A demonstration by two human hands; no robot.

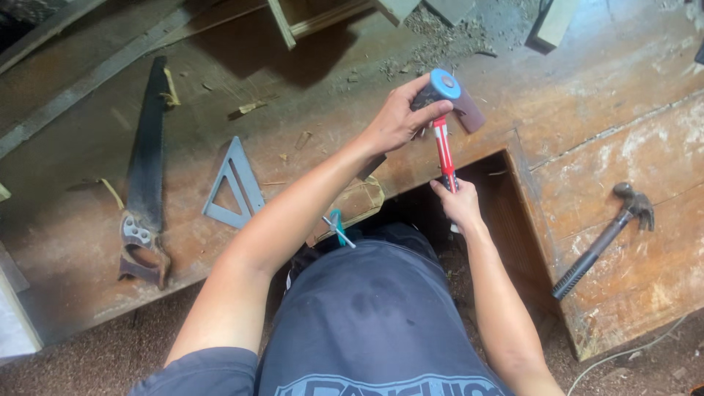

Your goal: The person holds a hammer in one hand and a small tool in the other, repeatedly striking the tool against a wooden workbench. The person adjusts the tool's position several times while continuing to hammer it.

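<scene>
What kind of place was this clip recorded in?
Most likely a woodworking shop. A worn wooden workbench carries a handsaw, a metal triangular square and a claw hammer, with sawdust and chips scattered about. The left hand and right hand hold a red-handled mallet.

Worn, scuffed wooden workbench [609, 169], matt, dusted with sawdust. Glossy red-and-white mallet handle [443, 150], smooth rubber-looking head with blue face [445, 84]. Dull dark metal saw blade [148, 147]. Grey matt metal speed square [233, 187]. Claw hammer [605, 238]: steel head, ribbed black grip.
</scene>
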